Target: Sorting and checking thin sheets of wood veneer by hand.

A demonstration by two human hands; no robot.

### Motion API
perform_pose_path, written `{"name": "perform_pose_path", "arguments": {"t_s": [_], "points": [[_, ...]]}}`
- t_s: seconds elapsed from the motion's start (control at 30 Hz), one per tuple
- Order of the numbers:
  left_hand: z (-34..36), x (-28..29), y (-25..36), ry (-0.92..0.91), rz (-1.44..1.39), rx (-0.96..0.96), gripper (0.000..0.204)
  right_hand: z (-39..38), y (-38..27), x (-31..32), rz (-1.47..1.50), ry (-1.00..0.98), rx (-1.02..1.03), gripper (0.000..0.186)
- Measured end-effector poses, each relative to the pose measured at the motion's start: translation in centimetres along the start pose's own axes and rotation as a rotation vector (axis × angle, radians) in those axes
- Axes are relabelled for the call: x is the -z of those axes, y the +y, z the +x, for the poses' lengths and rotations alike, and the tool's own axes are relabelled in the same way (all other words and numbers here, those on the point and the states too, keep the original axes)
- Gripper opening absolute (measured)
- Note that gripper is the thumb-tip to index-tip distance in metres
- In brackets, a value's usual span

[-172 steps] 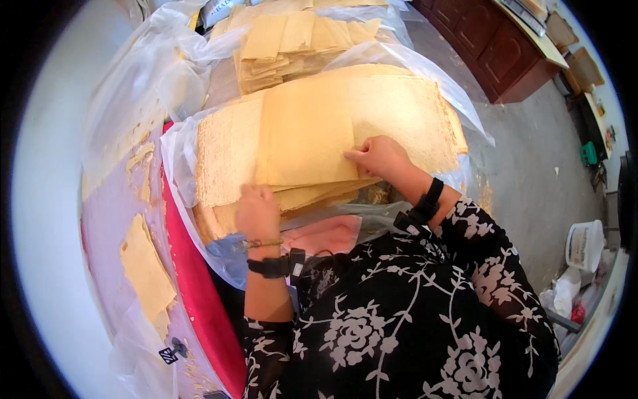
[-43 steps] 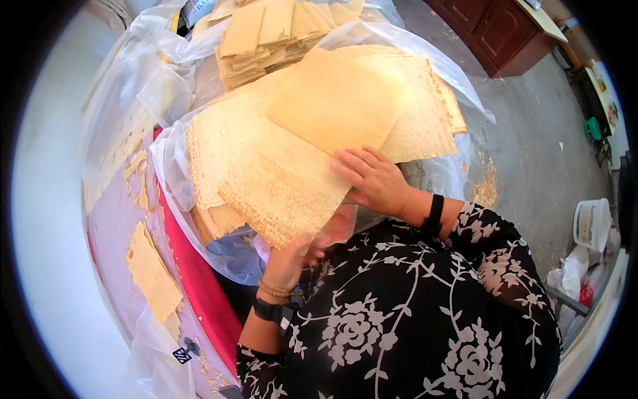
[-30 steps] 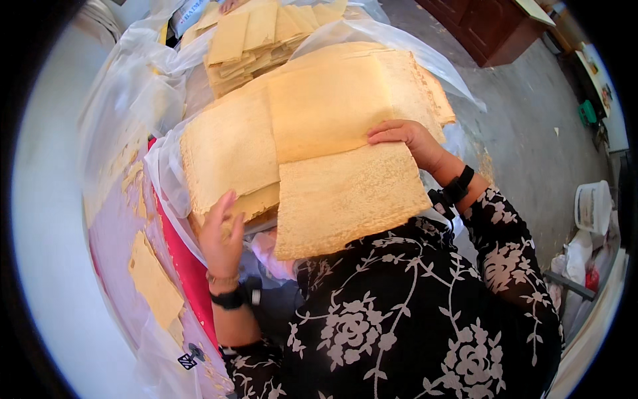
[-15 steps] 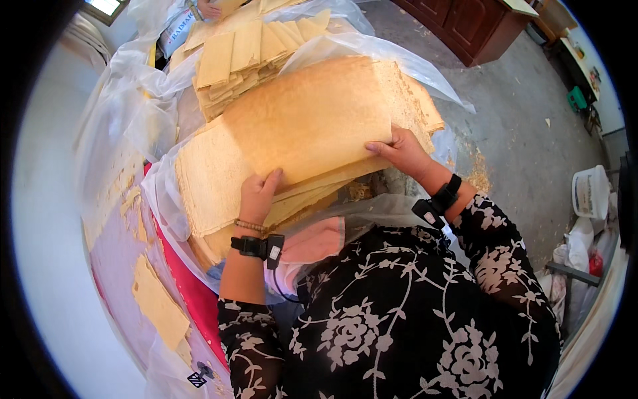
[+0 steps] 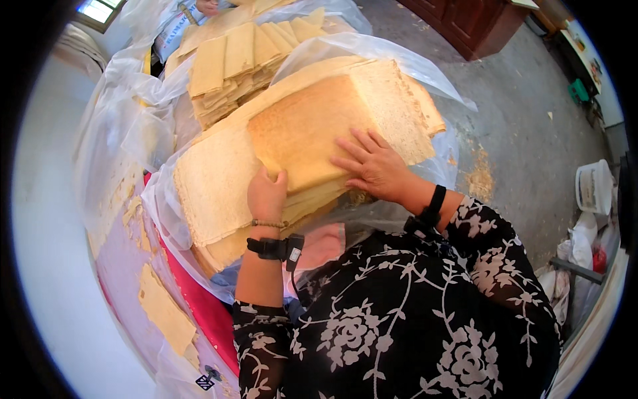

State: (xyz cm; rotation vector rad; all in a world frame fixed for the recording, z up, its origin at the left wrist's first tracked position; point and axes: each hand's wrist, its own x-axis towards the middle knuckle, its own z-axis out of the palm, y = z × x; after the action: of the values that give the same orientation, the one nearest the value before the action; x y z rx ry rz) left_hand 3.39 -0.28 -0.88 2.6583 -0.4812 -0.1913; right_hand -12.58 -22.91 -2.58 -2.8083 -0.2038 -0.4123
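A thin, translucent yellow-tan sheet (image 5: 306, 123) lies over a broad stack of paler sheets (image 5: 212, 176) in front of me. At its near left corner, my left hand (image 5: 267, 194) is closed, thumb and fingers pinching the sheet's edge. My right hand (image 5: 377, 166) rests flat on the sheet's near right part, palm down with fingers spread. The stack's right end (image 5: 405, 110) shows rough, crumbly edges. The tips of my left fingers are partly hidden.
Smaller rectangular pieces (image 5: 232, 56) are piled behind the stack. Clear plastic film (image 5: 133, 106) surrounds both piles. Loose pieces (image 5: 163, 309) lie at left. Another person's hand (image 5: 207, 6) shows at the far edge. A white bucket (image 5: 593, 188) stands right; a reddish-brown cabinet (image 5: 472, 26) stands behind.
My right hand has let go of the sheet's right edge and now lies flat on it. My left hand moved slightly right, still pinching. The sheet has come down and covers less of the stack.
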Motion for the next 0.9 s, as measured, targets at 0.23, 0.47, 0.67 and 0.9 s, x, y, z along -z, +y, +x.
{"name": "perform_pose_path", "arguments": {"t_s": [0.23, 0.47, 0.67, 0.9], "points": [[-0.8, 0.1, 3.1, 0.145, 0.266, -0.655, 0.091, -1.3, -1.2, -1.7, -0.125, 0.077, -0.055, 0.051], [-3.6, -2.6, 2.6, -0.028, 0.377, -0.644, 0.093, -1.6, -0.2, 0.3, -0.015, 0.078, -0.059, 0.057], [-2.4, -0.4, 2.6, -0.097, 0.352, -0.677, 0.077, 0.2, 2.2, 3.2, 0.035, -0.076, 0.008, 0.052], [1.0, 6.2, -1.3, -0.514, -0.065, -0.531, 0.039, 1.3, 6.2, 5.9, 0.686, -0.118, -0.175, 0.019]]}}
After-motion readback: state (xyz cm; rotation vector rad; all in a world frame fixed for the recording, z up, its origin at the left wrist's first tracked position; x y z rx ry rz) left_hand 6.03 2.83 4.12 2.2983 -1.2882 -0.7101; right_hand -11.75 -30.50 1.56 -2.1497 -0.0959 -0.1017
